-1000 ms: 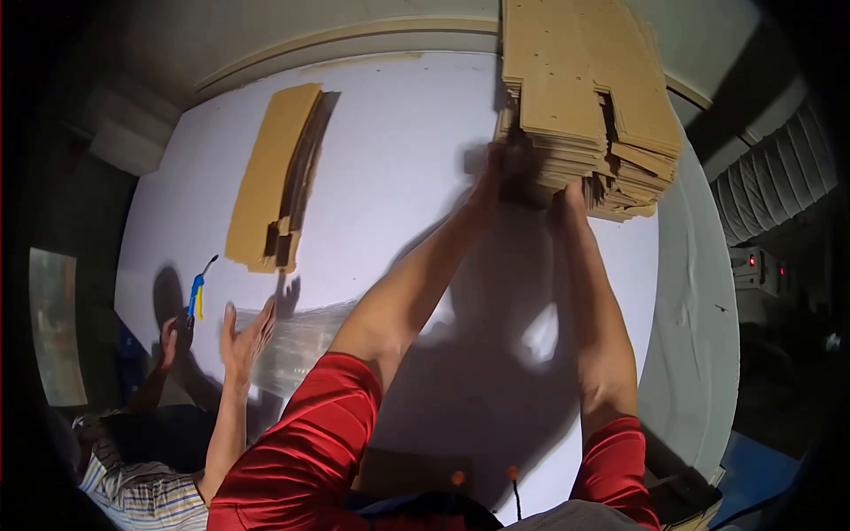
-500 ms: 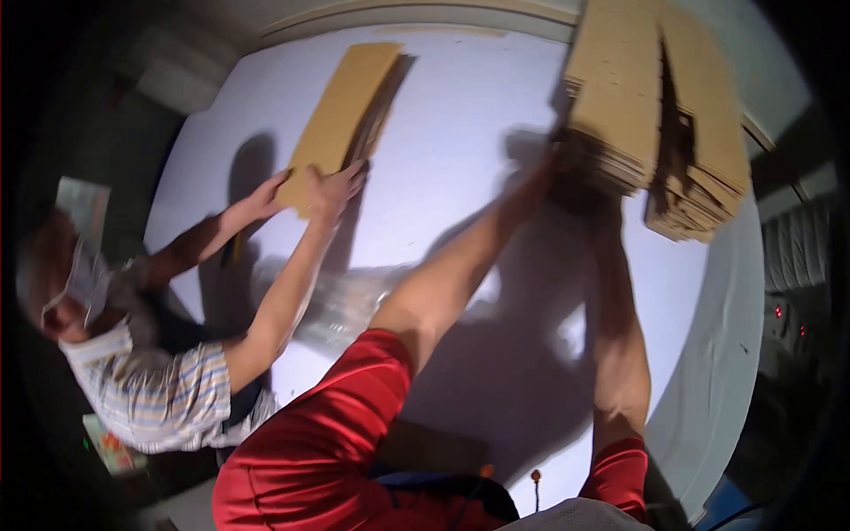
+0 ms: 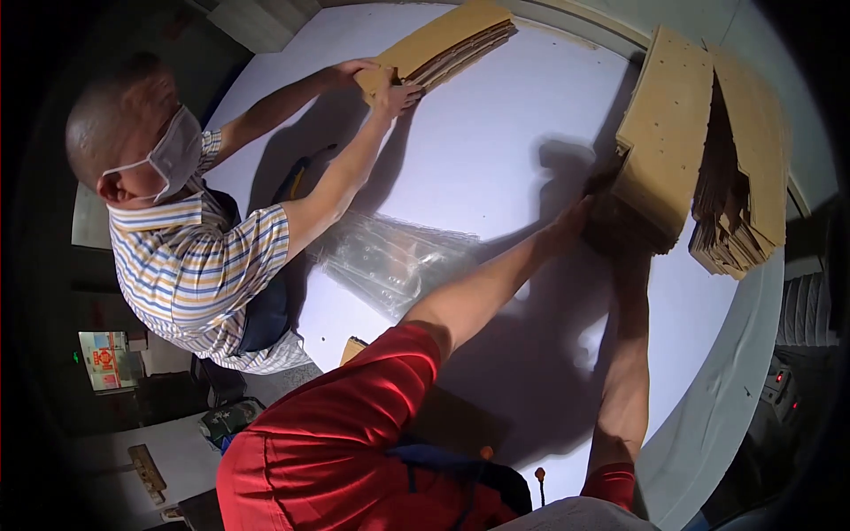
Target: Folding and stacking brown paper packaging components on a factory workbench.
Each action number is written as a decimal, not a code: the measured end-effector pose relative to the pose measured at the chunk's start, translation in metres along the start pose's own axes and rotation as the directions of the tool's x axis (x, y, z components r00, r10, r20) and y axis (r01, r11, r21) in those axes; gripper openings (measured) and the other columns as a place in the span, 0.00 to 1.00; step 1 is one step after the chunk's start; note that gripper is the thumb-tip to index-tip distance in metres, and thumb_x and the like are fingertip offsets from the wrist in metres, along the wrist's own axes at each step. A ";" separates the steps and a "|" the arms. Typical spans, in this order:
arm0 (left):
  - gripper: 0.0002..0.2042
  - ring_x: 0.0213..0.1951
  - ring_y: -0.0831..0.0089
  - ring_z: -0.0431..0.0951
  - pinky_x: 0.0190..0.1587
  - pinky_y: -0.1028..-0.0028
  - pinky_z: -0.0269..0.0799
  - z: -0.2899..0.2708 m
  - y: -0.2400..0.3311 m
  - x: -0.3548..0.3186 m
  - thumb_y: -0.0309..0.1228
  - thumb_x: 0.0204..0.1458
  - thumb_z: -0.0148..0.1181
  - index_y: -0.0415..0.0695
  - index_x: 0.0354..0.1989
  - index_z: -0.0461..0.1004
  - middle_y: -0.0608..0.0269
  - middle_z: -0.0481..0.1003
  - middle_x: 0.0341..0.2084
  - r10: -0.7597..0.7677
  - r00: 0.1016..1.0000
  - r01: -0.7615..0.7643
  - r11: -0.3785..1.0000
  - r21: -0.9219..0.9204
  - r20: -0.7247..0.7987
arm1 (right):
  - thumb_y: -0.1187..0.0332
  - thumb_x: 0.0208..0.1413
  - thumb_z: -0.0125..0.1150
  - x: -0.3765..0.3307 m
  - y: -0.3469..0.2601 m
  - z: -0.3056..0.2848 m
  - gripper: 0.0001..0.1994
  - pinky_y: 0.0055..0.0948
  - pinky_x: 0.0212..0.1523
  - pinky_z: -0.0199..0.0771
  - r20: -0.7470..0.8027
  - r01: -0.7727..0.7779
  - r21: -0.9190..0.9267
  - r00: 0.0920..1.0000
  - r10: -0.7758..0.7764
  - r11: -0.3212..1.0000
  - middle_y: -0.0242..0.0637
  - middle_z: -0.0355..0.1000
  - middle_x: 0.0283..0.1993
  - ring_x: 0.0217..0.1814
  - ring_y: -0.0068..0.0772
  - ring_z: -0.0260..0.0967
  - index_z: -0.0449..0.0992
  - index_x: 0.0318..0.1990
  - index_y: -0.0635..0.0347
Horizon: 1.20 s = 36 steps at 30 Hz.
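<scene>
Cardboard stack (image 3: 664,150) sits upper right of frame on the white table (image 3: 496,150). Left hand (image 3: 580,212) is pressed to its near left edge, right hand (image 3: 630,258) is tucked beneath; finger closure can't be told. Co-worker's hands (image 3: 390,84) are clasped on a second cardboard pile (image 3: 447,40), top centre

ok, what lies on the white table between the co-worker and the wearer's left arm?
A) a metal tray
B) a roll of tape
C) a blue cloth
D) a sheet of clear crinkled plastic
D: a clear, crinkled plastic sheet lies flat on the white table, between the co-worker's striped sleeve and the wearer's outstretched left arm.
</scene>
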<state>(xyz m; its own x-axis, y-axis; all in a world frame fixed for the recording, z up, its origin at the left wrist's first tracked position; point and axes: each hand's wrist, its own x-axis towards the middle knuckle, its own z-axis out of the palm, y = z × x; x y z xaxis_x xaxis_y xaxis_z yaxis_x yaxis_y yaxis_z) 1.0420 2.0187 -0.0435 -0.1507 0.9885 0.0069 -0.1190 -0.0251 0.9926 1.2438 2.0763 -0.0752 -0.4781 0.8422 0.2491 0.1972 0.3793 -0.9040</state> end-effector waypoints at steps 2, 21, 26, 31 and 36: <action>0.31 0.65 0.67 0.68 0.67 0.67 0.61 -0.017 -0.021 -0.030 0.51 0.71 0.42 0.44 0.75 0.59 0.60 0.68 0.68 0.042 0.999 -0.042 0.999 -0.004 -0.022 | 0.61 0.74 0.50 -0.028 -0.001 0.021 0.22 0.36 0.67 0.68 0.013 -0.045 0.009 0.999 0.045 0.999 0.45 0.70 0.68 0.64 0.39 0.69 0.69 0.69 0.63; 0.26 0.68 0.69 0.67 0.71 0.69 0.60 -0.324 0.059 -0.092 0.45 0.69 0.55 0.45 0.70 0.68 0.59 0.69 0.69 -0.262 0.964 0.263 0.965 0.015 -0.052 | 0.51 0.73 0.53 0.003 -0.147 0.283 0.31 0.37 0.67 0.66 0.287 -0.329 0.760 0.944 0.165 0.560 0.38 0.57 0.76 0.71 0.34 0.63 0.55 0.78 0.50; 0.30 0.56 0.71 0.72 0.58 0.70 0.68 -0.373 0.054 -0.104 0.47 0.68 0.57 0.42 0.72 0.64 0.58 0.73 0.61 -0.162 0.982 0.165 0.986 0.033 -0.098 | 0.49 0.73 0.54 0.009 -0.132 0.337 0.32 0.38 0.71 0.65 0.179 -0.276 0.699 0.961 0.213 0.659 0.39 0.63 0.74 0.72 0.35 0.63 0.57 0.77 0.52; 0.29 0.58 0.71 0.74 0.59 0.70 0.70 -0.430 -0.003 -0.069 0.47 0.67 0.58 0.42 0.70 0.67 0.57 0.74 0.61 -0.253 0.965 0.249 0.966 -0.067 -0.066 | 0.56 0.71 0.55 0.051 -0.116 0.342 0.31 0.36 0.69 0.63 0.275 -0.119 0.507 0.961 -0.030 0.854 0.43 0.63 0.73 0.72 0.38 0.62 0.57 0.76 0.58; 0.25 0.54 0.69 0.79 0.54 0.71 0.77 -0.645 -0.003 -0.117 0.44 0.67 0.59 0.41 0.66 0.72 0.57 0.79 0.55 -0.298 0.949 0.311 0.848 -0.429 0.099 | 0.59 0.69 0.59 0.069 -0.196 0.418 0.29 0.37 0.68 0.65 0.372 -0.046 0.578 0.903 -0.213 0.815 0.44 0.66 0.71 0.70 0.38 0.65 0.61 0.73 0.60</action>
<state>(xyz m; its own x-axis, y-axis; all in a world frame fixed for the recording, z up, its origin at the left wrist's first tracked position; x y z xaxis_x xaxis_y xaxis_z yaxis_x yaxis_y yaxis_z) 0.4271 1.8073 -0.1253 -0.0108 0.9606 -0.2776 -0.5686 0.2225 0.7920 0.8148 1.8996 -0.0264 -0.7925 0.5374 0.2884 -0.3118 0.0494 -0.9489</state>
